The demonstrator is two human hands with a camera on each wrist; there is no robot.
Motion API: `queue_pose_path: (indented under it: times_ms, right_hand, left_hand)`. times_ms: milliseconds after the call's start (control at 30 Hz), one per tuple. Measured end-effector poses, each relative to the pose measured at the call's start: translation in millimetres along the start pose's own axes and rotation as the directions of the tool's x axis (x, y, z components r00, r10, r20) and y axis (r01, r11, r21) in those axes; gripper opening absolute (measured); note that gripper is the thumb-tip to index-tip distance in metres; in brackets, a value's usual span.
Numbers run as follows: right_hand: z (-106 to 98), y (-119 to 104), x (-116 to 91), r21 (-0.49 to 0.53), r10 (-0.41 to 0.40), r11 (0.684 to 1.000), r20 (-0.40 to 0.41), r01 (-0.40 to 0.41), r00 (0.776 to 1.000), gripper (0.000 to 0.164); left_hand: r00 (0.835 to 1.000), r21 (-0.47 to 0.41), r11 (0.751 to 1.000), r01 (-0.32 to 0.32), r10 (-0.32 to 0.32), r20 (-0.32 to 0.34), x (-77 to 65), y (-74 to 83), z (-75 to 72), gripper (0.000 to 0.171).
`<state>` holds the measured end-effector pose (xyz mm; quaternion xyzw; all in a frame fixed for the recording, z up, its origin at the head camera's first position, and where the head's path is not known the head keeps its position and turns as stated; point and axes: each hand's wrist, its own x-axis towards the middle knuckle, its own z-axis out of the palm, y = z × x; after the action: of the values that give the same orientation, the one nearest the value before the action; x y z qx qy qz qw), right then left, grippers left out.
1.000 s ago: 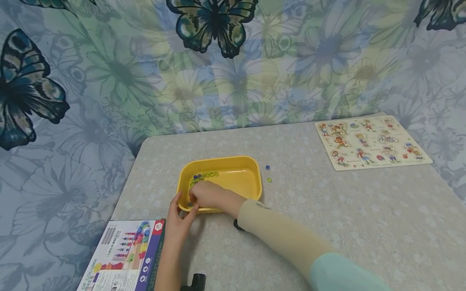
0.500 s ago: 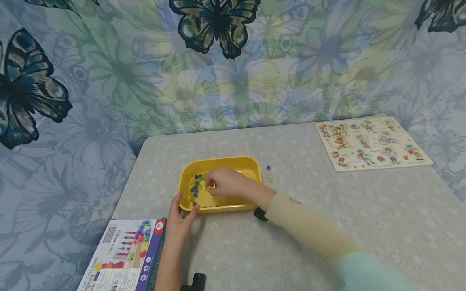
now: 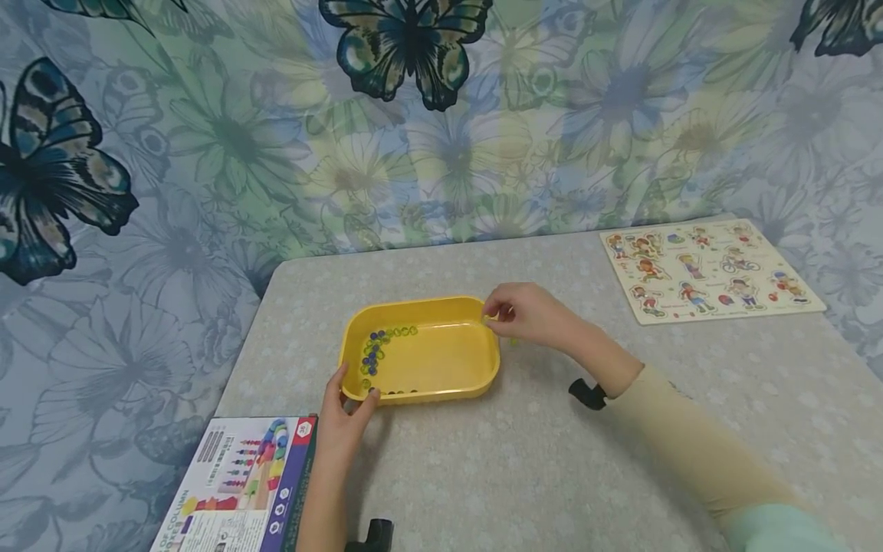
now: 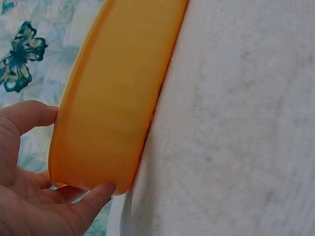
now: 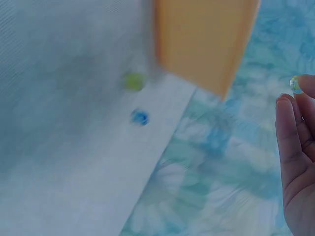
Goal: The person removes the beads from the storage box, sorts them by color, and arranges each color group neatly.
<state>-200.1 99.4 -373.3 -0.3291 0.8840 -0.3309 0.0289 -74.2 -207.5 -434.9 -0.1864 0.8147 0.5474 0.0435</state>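
My left hand (image 3: 345, 425) holds the near left corner of a yellow plastic tray (image 3: 441, 395), thumb and fingers about its wall and rim. In the left wrist view its fingers touch the tray's side (image 4: 108, 108). Along the tray's left part lie several small translucent beads (image 3: 372, 356), yellow-green and blue. My right hand (image 3: 531, 313) hovers at the tray's right rim, pinching a small yellow-green bead (image 5: 295, 84) between thumb and fingertip. Below it on the table lie a green bead (image 5: 133, 81) and a blue bead (image 5: 140, 117), blurred in the right wrist view.
A picture puzzle board (image 3: 713, 272) lies at the table's far right. At the near left stands a printed cardboard box (image 3: 234, 483), close to my left forearm. Butterfly-and-flower cloth (image 3: 455, 169) hangs behind the table (image 3: 552, 475).
My right hand has come up out of the tray's left part and moved right, over its right rim, carrying a bead. The left hand keeps its hold on the tray corner.
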Motion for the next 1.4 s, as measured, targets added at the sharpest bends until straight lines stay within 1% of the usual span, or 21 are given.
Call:
queue_pose_path:
  times_ms: [100, 200, 400, 500, 600, 733, 800, 900, 1033, 1233, 1400]
  right_hand:
    - [-6, 17, -12, -0.016, 0.060, 0.998, -0.005, -0.060, 0.998, 0.009]
    - [-6, 33, -22, -0.040, 0.101, 0.994, 0.024, -0.100, 0.995, 0.007]
    - [5, 64, -34, -0.085, 0.171, 0.983, 0.109, -0.162, 0.979, 0.004]
    - [10, 71, -37, -0.083, 0.190, 0.980, 0.135, -0.180, 0.972, 0.003]
    - [13, 75, -36, -0.102, 0.203, 0.977, 0.145, -0.189, 0.968, 0.005]
    - [15, 77, -34, -0.145, 0.229, 0.968, 0.156, -0.207, 0.961, 0.006]
    - [17, 78, -34, -0.164, 0.247, 0.961, 0.163, -0.221, 0.955, 0.006]
    - [19, 77, -32, -0.175, 0.268, 0.955, 0.172, -0.238, 0.948, 0.005]
    - [20, 75, -30, -0.182, 0.276, 0.953, 0.181, -0.244, 0.944, 0.006]
    - [20, 74, -30, -0.186, 0.264, 0.955, 0.184, -0.230, 0.947, 0.007]
    - [20, 73, -30, -0.194, 0.271, 0.952, 0.178, -0.237, 0.946, 0.008]
  left_hand:
    - [1.000, 0.002, 1.000, 0.003, -0.003, -0.003, -0.7, 1.1, 0.2, 0.079]
    - [1.000, 0.005, 1.000, 0.005, -0.004, -0.005, -1.3, 2.1, 0.3, 0.079]
    - [1.000, 0.002, 1.000, -0.002, 0.002, -0.004, -1.4, 2.7, 0.5, 0.078]
    - [1.000, 0.000, 1.000, -0.004, 0.004, -0.002, -1.2, 2.7, 0.6, 0.078]
    - [1.000, -0.003, 1.000, -0.009, 0.009, 0.000, -1.0, 2.2, 1.2, 0.079]
    - [0.999, -0.016, 0.999, -0.051, 0.051, -0.002, -0.1, 0.2, 1.7, 0.078]
    - [0.998, -0.018, 0.998, -0.062, 0.062, -0.002, 0.3, -0.8, 1.9, 0.076]
    - [0.999, -0.007, 0.999, -0.048, 0.048, -0.003, 0.7, -2.0, 1.9, 0.075]
    - [1.000, 0.003, 1.000, -0.021, 0.021, -0.003, 0.5, -1.8, 1.6, 0.075]
    - [1.000, 0.009, 1.000, -0.025, 0.025, -0.003, 0.0, -1.3, 1.5, 0.075]
    - [1.000, 0.008, 1.000, -0.030, 0.030, 0.000, -1.1, -1.5, 1.4, 0.076]
